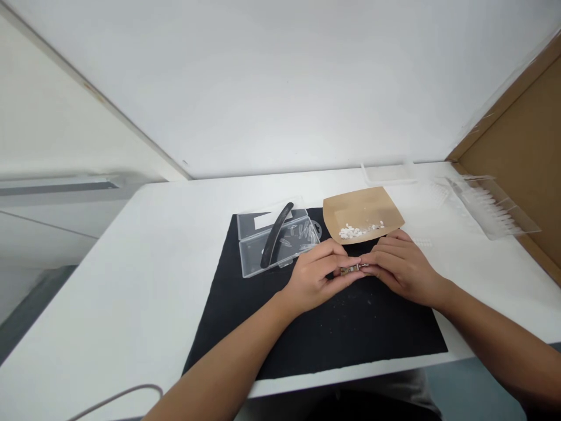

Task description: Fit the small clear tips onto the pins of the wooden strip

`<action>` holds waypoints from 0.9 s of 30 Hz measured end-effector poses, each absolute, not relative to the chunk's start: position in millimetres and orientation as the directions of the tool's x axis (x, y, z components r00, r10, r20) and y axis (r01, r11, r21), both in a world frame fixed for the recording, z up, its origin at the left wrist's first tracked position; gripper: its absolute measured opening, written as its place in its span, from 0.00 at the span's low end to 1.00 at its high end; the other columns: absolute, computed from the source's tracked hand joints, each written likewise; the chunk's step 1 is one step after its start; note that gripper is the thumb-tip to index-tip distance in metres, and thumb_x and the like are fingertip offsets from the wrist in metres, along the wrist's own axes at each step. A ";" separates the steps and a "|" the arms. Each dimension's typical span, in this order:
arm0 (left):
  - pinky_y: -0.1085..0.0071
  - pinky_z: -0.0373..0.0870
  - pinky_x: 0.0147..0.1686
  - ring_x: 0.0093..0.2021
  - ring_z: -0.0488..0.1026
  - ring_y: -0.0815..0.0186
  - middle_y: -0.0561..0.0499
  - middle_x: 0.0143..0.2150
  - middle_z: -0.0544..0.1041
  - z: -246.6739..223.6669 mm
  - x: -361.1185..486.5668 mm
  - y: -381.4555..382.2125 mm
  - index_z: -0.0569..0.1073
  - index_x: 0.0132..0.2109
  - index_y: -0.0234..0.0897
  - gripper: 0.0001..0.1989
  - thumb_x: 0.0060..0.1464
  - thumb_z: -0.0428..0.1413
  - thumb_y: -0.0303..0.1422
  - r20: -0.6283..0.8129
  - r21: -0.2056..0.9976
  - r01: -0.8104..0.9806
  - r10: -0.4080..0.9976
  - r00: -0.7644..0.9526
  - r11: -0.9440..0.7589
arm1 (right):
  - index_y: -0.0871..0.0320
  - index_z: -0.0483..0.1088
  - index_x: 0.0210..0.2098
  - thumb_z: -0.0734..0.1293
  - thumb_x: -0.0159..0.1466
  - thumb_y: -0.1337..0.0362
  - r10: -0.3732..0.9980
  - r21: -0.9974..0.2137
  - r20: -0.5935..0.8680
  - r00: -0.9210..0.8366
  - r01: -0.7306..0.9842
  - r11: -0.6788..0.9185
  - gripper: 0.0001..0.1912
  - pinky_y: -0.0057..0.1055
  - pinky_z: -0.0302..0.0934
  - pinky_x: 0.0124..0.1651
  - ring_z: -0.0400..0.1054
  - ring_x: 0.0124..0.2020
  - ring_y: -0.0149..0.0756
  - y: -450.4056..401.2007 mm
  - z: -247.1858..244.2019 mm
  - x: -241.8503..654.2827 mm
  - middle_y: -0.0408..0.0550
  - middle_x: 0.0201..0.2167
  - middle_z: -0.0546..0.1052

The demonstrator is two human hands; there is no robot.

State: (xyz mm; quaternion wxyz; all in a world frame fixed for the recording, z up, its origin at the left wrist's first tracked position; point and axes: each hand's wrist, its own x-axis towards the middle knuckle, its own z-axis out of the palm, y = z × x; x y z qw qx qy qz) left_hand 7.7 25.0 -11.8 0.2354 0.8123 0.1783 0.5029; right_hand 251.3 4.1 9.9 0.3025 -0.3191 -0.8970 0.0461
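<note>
My left hand (319,272) is closed around a small metal nail clipper (349,269), held level over the black mat. Against the clipper's right end, my right hand (401,266) is pinched, its fingertips meeting those of my left. Whatever lies between the right fingertips is too small and covered to make out. Just beyond the hands sits a brown paper tray (366,204) with small white pieces (350,232) gathered along its near side. Left of it, an open clear plastic box (249,257) holds several clear nail tips (302,230). A curved black nail file (277,234) rests across the box.
The black mat (342,333) lies on the white table (144,275), with tiny specks on it. At the right are clear packs of nail tips (491,204); a clear tray (388,173) stands near the back wall. A cable (127,392) runs at the front left. A cardboard panel (517,134) borders the right.
</note>
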 end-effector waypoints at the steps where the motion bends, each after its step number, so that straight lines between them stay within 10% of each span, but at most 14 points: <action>1: 0.75 0.72 0.31 0.32 0.71 0.72 0.51 0.36 0.75 -11.8 7.0 25.4 0.80 0.53 0.35 0.13 0.62 0.67 0.27 0.728 0.563 0.054 0.526 0.440 -0.824 | 0.56 0.75 0.48 0.68 0.75 0.67 0.600 -0.277 0.508 -0.618 0.543 0.793 0.04 0.36 0.56 0.46 0.69 0.35 0.35 4.2 9.8 251.4 0.43 0.32 0.78; 27: 0.75 0.69 0.26 0.28 0.75 0.72 0.50 0.39 0.81 -0.4 -26.5 44.0 0.81 0.44 0.36 0.05 0.65 0.61 0.32 0.509 0.378 0.252 0.428 0.747 -0.891 | 0.55 0.75 0.52 0.70 0.72 0.51 0.633 -0.272 0.291 -0.717 0.572 0.774 0.17 0.41 0.56 0.52 0.69 0.44 0.42 4.5 11.4 252.0 0.49 0.42 0.78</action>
